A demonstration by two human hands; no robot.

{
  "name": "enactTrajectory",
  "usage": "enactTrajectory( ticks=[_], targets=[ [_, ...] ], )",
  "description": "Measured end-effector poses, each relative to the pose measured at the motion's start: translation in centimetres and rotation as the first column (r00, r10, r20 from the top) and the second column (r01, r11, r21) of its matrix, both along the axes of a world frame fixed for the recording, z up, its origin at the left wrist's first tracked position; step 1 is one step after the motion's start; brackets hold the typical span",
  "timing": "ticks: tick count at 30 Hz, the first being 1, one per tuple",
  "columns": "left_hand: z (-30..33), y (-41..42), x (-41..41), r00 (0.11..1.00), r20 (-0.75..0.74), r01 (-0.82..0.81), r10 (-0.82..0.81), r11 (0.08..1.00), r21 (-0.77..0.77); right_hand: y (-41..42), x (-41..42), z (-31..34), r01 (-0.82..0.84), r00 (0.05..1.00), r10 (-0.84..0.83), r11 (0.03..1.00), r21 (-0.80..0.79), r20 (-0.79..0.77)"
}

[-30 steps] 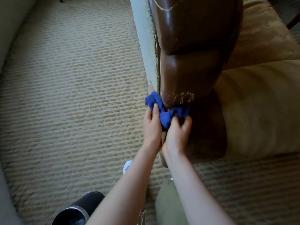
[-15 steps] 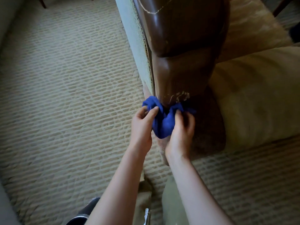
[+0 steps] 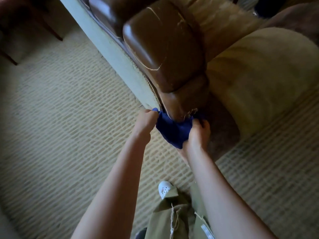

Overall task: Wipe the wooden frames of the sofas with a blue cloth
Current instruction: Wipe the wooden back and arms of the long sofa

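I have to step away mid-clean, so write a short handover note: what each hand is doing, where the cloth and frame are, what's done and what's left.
Left hand: grip on the cloth's left end.
Right hand: grip on its right end.
Cloth: stretched between the hands, slung under the front end of the dark wooden arm of the sofa, low near the carpet.
Done: cannot tell from this view which parts are already wiped.
Left: finish this lower end; the arm's scuffed top and the other frames likely still need checking.

Patterned beige carpet (image 3: 65,128), white shoe (image 3: 164,189), olive trousers (image 3: 172,219), dark chair legs (image 3: 51,31).
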State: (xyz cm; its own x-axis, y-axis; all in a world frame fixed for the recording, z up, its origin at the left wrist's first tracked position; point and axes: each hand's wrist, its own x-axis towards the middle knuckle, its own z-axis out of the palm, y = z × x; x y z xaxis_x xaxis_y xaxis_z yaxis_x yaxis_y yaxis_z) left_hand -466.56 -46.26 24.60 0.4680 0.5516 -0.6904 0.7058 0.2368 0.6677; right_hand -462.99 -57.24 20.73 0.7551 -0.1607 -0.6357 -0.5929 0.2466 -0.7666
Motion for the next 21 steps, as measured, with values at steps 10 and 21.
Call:
enactTrajectory(
  ticks=[10, 21],
  targets=[
    [5.1, -0.4, 2.0, 0.875, -0.224, 0.48, -0.429, 0.827, 0.291, -0.9, 2.3, 7.3, 0.014, 0.956, -0.007, 1.0, -0.024, 0.292],
    [8.8, 1.0, 2.6, 0.186, -0.534, 0.967, -0.825, 0.056, 0.25, 2.2, 0.8, 2.1, 0.161, 0.987, -0.159, 0.985, -0.06, 0.031]
  ],
)
